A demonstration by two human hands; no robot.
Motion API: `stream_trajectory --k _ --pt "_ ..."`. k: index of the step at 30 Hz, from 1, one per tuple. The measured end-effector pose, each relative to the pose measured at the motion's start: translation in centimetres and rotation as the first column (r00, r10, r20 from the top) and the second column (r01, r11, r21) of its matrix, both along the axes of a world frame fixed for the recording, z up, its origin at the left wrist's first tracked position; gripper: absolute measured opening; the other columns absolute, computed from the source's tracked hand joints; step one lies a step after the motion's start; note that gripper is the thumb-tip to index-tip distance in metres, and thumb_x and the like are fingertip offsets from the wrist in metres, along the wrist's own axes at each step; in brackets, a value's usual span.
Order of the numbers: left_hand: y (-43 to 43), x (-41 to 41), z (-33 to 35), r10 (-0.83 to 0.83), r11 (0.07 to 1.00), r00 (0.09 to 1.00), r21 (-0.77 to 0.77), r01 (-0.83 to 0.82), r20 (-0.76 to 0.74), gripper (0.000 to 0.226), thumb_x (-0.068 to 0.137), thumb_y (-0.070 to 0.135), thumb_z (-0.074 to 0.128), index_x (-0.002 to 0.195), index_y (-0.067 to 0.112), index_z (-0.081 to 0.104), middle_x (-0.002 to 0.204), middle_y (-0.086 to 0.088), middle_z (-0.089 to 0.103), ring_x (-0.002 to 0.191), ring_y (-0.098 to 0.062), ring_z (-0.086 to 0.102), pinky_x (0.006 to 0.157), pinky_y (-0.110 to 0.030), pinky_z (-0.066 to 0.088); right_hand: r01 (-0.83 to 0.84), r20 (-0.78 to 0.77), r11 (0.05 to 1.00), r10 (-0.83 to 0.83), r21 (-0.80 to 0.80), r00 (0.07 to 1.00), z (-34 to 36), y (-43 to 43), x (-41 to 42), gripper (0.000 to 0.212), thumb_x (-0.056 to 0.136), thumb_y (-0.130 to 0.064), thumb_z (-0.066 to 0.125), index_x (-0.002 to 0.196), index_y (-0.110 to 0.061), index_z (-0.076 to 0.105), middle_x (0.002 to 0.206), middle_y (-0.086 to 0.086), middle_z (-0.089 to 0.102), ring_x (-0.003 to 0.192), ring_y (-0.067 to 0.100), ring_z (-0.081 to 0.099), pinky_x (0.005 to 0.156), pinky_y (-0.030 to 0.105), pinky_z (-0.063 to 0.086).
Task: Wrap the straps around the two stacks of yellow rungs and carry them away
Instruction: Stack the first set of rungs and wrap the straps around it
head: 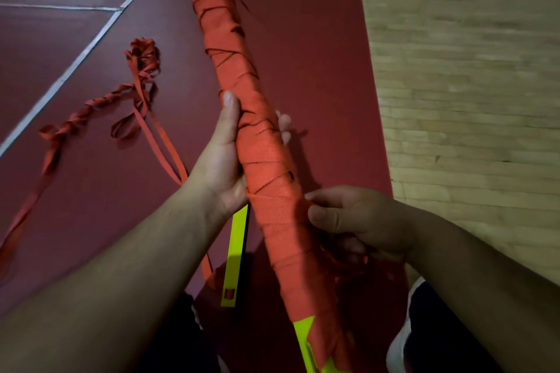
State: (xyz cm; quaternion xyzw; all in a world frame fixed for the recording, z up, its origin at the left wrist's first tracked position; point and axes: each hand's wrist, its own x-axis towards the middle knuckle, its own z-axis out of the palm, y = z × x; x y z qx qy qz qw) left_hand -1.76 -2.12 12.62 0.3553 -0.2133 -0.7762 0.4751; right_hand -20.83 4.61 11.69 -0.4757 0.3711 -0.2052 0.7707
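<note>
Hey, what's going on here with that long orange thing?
A person is bundling yellow rungs with strap. The left hand grips the wrapped stack around its middle, holding it above the red mat. The right hand pinches the orange wrapping lower down on the stack's side. Yellow shows only at the stack's ends. The bare yellow rungs lie on the mat beneath, not yet wrapped, and a loose strap trails off to the left.

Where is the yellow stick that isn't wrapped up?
In the head view, the bare yellow rung lies on the red mat, just below the left hand and left of the strap-wrapped bundle.
</note>
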Motion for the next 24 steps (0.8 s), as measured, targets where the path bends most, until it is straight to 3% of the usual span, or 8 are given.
stream_trajectory --k 2,6,11,14,16,20,22,24 --pt "-0.2 0.2 0.0 -0.013 1.000 1.000 0.000 0.013 0.024 0.064 0.092 0.067 0.035 0.100 0.011 0.066 0.092 -0.005 0.070 0.077 -0.014 0.066 0.075 -0.029 0.058 0.039 -0.049 0.999 -0.040 -0.023 0.998 -0.3 -0.3 0.1 0.066 0.078 -0.048 0.076 0.112 0.004 0.055 0.055 -0.004 0.049 0.035 0.003 0.032 0.036 0.020 0.030" --pt "-0.1 -0.1 0.4 -0.047 0.995 0.994 0.096 0.037 0.102 0.061 0.095 0.067 0.036 0.098 0.014 0.066 0.080 -0.005 0.065 0.072 -0.020 0.064 0.078 -0.036 0.055 0.084 -0.209 0.981 -0.120 -0.173 0.970 -0.7 -0.4 0.6 0.041 0.082 -0.048 0.068 0.095 -0.009 0.068 0.065 0.008 0.049 0.046 0.019 0.038 0.039 0.021 0.034" --pt "0.3 -0.9 0.3 0.060 0.992 0.998 0.110 -0.064 0.037 0.063 0.098 0.066 0.032 0.094 0.013 0.066 0.068 -0.006 0.065 0.058 -0.020 0.065 0.057 -0.030 0.057 0.089 -0.203 0.984 -0.119 -0.151 0.972 -0.4 0.1 1.1 0.028 0.079 -0.051 0.069 0.091 -0.026 0.072 0.078 0.013 0.055 0.066 0.032 0.042 0.046 0.029 0.036" --pt "0.1 -0.9 0.0 0.108 0.985 0.993 0.138 -0.100 -0.052 0.066 0.098 0.067 0.031 0.099 0.010 0.065 0.071 -0.008 0.060 0.057 -0.020 0.061 0.059 -0.028 0.055 0.012 -0.009 0.998 -0.011 0.068 1.000 -0.4 0.6 1.3 0.060 0.079 -0.054 0.073 0.112 -0.005 0.067 0.104 0.024 0.070 0.089 0.036 0.061 0.072 0.038 0.056" --pt "0.1 -0.8 -0.3 0.093 0.984 0.995 0.153 -0.086 -0.042 0.067 0.098 0.069 0.030 0.103 0.011 0.063 0.073 -0.008 0.058 0.059 -0.021 0.060 0.062 -0.029 0.056 0.002 0.014 0.996 -0.003 0.091 1.000 -0.7 0.8 1.5 0.074 0.072 -0.061 0.077 0.110 0.000 0.065 0.109 0.031 0.067 0.093 0.040 0.060 0.080 0.049 0.051" --pt "0.1 -0.9 -0.2 -0.017 0.994 0.980 0.109 -0.004 0.197 0.061 0.087 0.075 0.044 0.092 0.017 0.061 0.070 -0.008 0.057 0.059 -0.024 0.059 0.061 -0.034 0.056 0.016 -0.329 0.984 -0.075 -0.179 0.941 -0.3 0.5 1.7 0.043 0.080 -0.057 0.073 0.088 -0.014 0.069 0.072 -0.003 0.066 0.062 0.018 0.058 0.055 0.025 0.046" --pt "0.7 -1.3 -0.2 -0.045 0.996 0.925 0.091 0.011 0.378 0.053 0.078 0.065 0.066 0.095 0.015 0.064 0.075 -0.010 0.059 0.062 -0.024 0.061 0.061 -0.035 0.057 -0.031 -0.496 0.948 -0.137 -0.316 0.858 -0.6 0.5 1.8 0.026 0.082 -0.050 0.075 0.084 -0.025 0.069 0.072 -0.011 0.071 0.063 0.002 0.064 0.062 0.024 0.050" --pt "1.2 -1.7 -0.8 -0.009 0.999 0.878 0.045 -0.014 0.479 0.038 0.080 0.045 0.077 0.094 0.012 0.063 0.076 -0.011 0.058 0.062 -0.024 0.060 0.059 -0.033 0.056 -0.033 -0.536 0.933 -0.177 -0.359 0.825 -1.2 0.6 1.8 0.029 0.077 -0.052 0.078 0.089 -0.026 0.071 0.083 -0.007 0.075 0.073 0.004 0.070 0.074 0.034 0.057"
